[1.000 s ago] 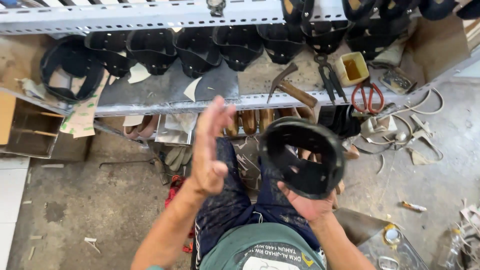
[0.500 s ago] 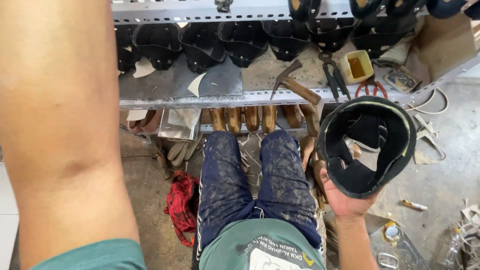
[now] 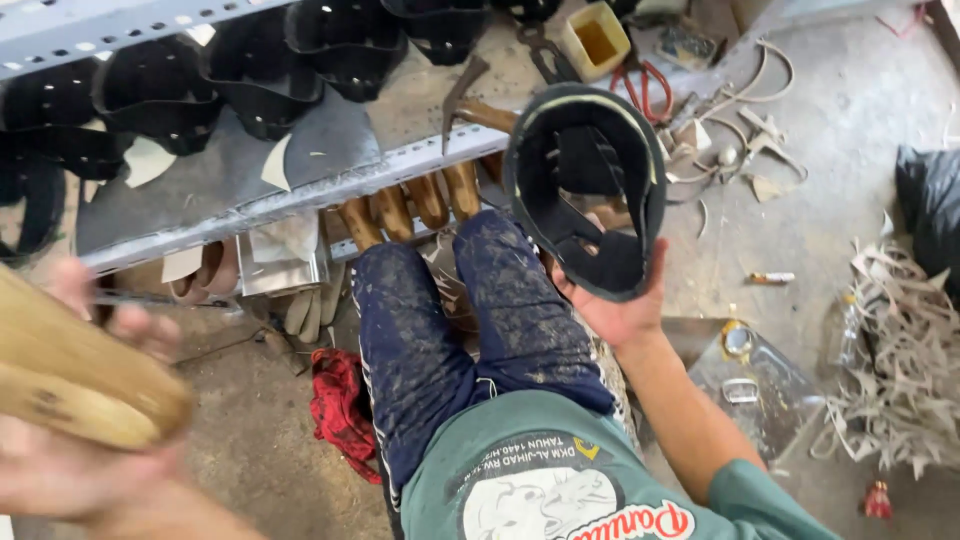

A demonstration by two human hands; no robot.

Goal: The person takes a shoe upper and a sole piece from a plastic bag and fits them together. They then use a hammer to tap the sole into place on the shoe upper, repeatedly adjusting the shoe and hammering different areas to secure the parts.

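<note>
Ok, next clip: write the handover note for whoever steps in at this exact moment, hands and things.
Right hand: holds a black shoe upper from below, opening facing the camera, above the knees.
Left hand: blurred, close to the camera, gripping a wooden shoe last.
More black uppers lie on the grey metal shelf; hammer and red-handled scissors beside them; more wooden lasts below.
Done: upper and last both in hand.
Left: last is not inside the upper.

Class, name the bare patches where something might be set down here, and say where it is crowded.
Free: the grey shelf sheet between the black shoe uppers and the shelf's front edge; the concrete floor right of the pale leather scraps. Crowded: around the hammer, the yellow pot and the red-handled scissors.
</note>
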